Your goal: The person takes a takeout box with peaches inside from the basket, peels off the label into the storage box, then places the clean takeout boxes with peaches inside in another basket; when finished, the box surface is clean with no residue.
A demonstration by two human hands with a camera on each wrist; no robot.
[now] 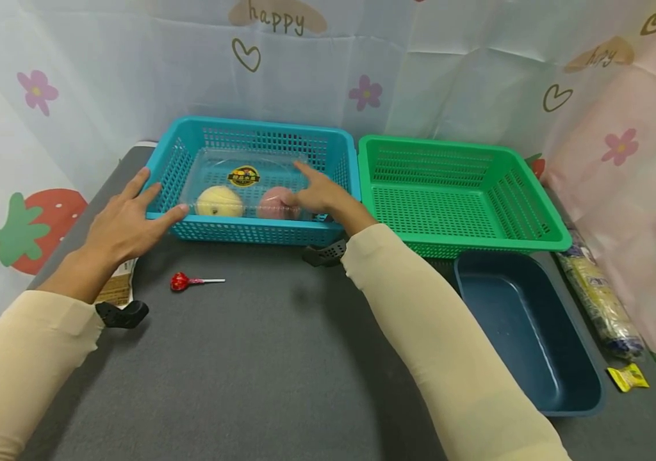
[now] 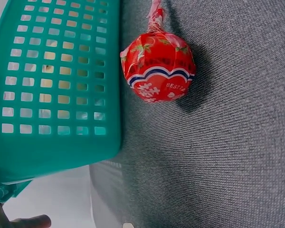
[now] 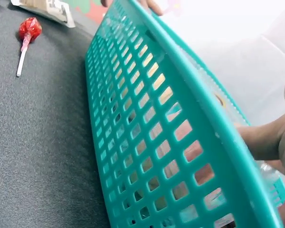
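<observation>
In the head view, a clear plastic box [image 1: 213, 173] with a dark label lies inside the blue basket [image 1: 259, 234]. Through it show a yellow round fruit [image 1: 220, 201] and a pink round fruit [image 1: 275, 203]. My right hand [image 1: 322, 192] reaches over the near rim and touches the box's right end, thumb and index finger spread apart. Its other fingers are hidden. My left hand [image 1: 126, 221] lies at the basket's left end, fingers spread along the rim. A red lollipop [image 1: 180, 282] lies in front of the basket; it appears large in the left wrist view.
Right of the blue basket stands a green basket [image 1: 432, 211], with a dark blue tub [image 1: 526, 333] before it. A yellowish package [image 1: 599, 294] and a small yellow packet [image 1: 628, 378] lie at the right edge. A brown-and-white packet [image 1: 117, 286] is partly behind my left wrist.
</observation>
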